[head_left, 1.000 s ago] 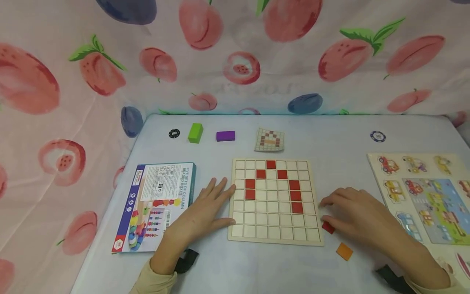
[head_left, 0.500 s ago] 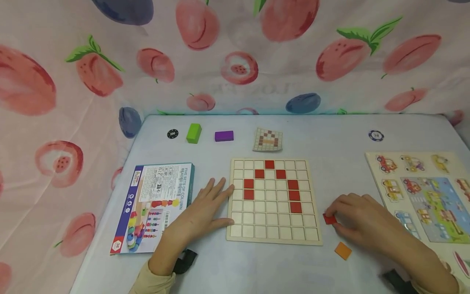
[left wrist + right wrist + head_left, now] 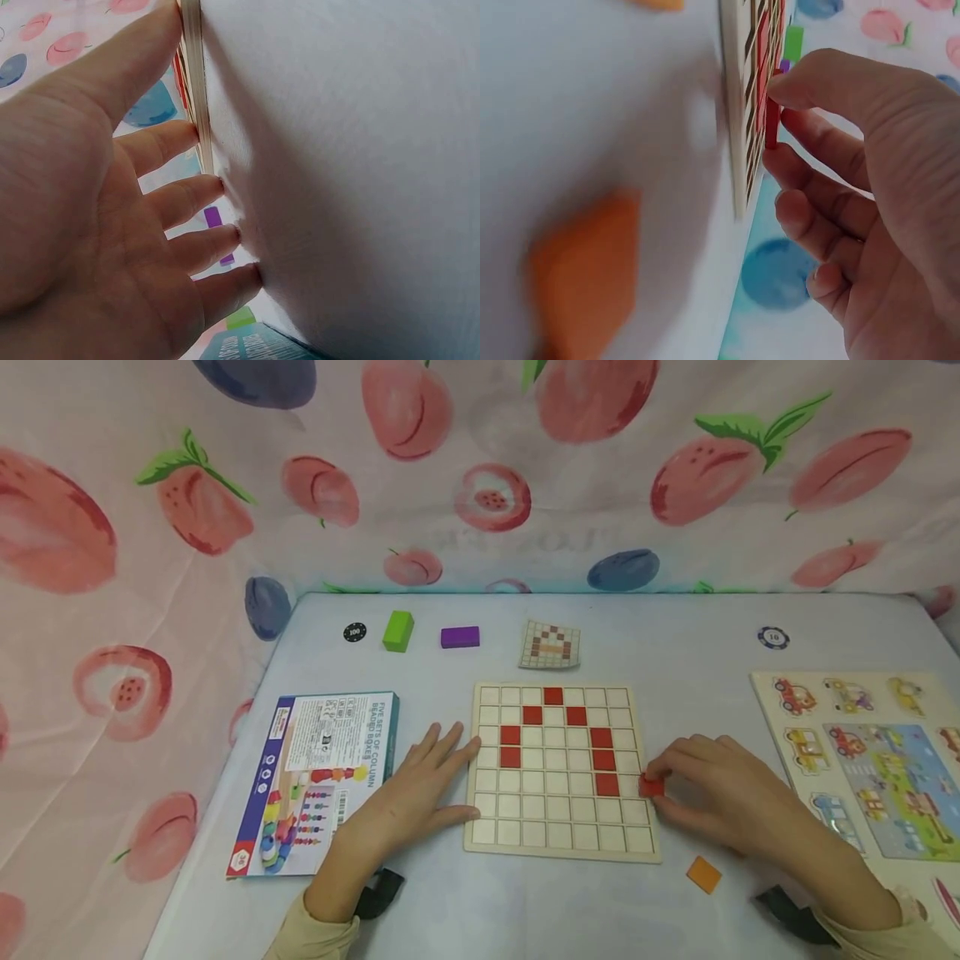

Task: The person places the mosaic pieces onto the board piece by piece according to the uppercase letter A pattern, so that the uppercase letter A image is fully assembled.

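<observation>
Eight red tiles on board, one held, one orange tile.

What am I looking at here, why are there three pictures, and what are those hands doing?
These are three cameras on one person: one on the head looking down at a table, and one on each wrist, which is why two pictures look sideways and very close.

The left hand lies flat on the table, its fingers against the left edge of a wooden grid board. The right hand pinches a small red tile at the board's right edge; the right wrist view shows the same tile between thumb and forefinger.

Several red tiles already sit in the grid. Also on the table: an orange tile, a boxed bead toy, a vehicle puzzle, a small pattern card, and green and purple blocks.
</observation>
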Action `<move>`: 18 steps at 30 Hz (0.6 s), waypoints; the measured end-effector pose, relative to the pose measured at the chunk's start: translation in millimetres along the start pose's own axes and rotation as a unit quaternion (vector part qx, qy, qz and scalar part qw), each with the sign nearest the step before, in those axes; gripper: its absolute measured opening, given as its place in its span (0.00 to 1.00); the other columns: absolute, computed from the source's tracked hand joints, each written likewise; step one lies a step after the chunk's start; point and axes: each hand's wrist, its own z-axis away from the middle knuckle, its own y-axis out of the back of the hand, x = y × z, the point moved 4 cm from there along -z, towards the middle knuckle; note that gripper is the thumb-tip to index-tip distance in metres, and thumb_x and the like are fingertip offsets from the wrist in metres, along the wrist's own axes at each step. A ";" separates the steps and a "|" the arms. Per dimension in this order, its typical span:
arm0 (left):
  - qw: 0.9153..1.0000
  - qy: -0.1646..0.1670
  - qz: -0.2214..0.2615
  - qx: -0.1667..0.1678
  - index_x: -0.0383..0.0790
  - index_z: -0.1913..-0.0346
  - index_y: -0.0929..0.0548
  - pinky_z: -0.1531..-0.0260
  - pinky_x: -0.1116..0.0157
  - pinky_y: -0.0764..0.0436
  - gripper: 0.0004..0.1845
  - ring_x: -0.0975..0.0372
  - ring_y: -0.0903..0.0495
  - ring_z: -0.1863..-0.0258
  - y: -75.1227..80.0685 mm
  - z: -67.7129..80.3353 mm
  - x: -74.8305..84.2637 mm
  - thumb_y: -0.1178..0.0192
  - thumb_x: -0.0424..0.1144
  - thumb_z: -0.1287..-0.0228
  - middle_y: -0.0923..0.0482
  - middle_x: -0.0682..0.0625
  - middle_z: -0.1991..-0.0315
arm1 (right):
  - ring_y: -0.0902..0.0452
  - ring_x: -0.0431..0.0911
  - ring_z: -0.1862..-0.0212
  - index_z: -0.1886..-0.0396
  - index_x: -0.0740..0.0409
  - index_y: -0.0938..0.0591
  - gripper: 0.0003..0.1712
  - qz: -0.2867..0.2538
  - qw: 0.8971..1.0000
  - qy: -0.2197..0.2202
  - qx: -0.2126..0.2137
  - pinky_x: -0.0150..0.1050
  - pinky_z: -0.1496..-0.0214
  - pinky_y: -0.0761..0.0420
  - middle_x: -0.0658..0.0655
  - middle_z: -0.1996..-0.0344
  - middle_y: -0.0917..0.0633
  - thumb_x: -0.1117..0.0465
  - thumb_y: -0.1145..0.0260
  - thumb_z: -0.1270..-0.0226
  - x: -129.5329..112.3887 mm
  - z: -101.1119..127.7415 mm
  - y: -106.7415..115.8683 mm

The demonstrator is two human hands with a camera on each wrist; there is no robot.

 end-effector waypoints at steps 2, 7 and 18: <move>1.000 0.000 -0.001 0.001 0.47 0.15 0.38 0.15 0.37 0.45 0.49 0.41 0.58 0.11 0.2 -0.5 0.0 0.27 0.55 0.33 0.51 0.43 0.12 | 0.21 0.35 0.57 0.60 0.36 0.11 0.13 -0.006 1.000 0.016 0.007 0.40 0.54 0.21 0.34 0.62 0.13 0.52 0.17 0.44 -10.3 -11.1 -2.9; 1.000 0.001 -0.004 0.002 0.47 0.15 0.38 0.15 0.38 0.45 0.48 0.41 0.58 0.11 0.0 -0.1 -0.8 0.27 0.56 0.33 0.51 0.43 0.12 | 0.20 0.37 0.60 0.61 0.42 0.10 0.12 -0.019 0.997 0.073 0.033 0.39 0.56 0.21 0.40 0.64 0.11 0.52 0.18 0.44 -43.5 -40.3 -13.1; 1.000 0.003 -0.007 0.004 0.49 0.15 0.37 0.15 0.39 0.44 0.47 0.42 0.57 0.11 -0.1 0.8 -0.4 0.28 0.56 0.32 0.50 0.45 0.11 | 0.13 0.41 0.58 0.63 0.45 0.07 0.08 -0.005 0.990 0.141 0.015 0.40 0.54 0.17 0.44 0.65 0.09 0.53 0.19 0.41 -106.6 -86.1 -41.9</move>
